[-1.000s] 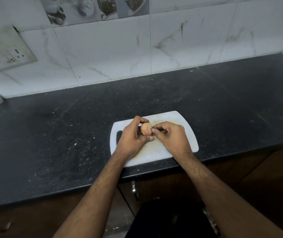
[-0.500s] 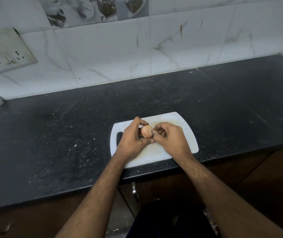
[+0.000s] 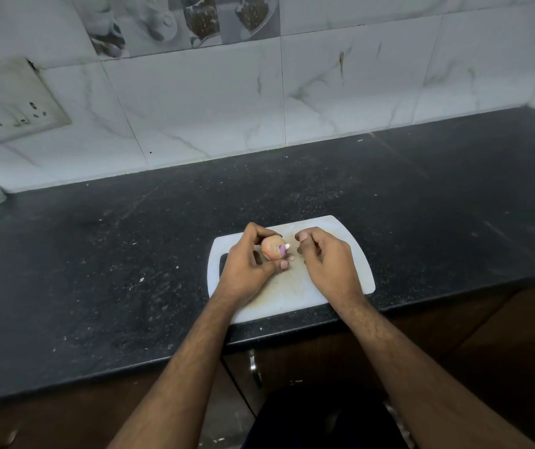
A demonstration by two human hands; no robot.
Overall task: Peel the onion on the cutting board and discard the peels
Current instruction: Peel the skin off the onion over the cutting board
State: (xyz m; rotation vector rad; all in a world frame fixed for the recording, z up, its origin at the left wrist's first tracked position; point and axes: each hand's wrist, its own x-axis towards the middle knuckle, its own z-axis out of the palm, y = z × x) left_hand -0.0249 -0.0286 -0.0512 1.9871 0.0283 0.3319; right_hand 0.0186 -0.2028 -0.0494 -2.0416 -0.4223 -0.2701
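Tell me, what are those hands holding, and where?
The left hand grips the onion around its body, above the cutting board. Whether the right hand pinches anything cannot be told.

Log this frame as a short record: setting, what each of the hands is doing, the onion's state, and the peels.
setting: black countertop with a white cutting board
left hand: grips the onion above the board
right hand: apart from the onion, fingers curled; contents unclear
onion state: mostly papery skin, a purple patch bared at one end
peels: small bits on the board between the hands

Onion [image 3: 272, 247] partly hidden by left hand [image 3: 246, 267]; right hand's [image 3: 327, 264] contents unclear
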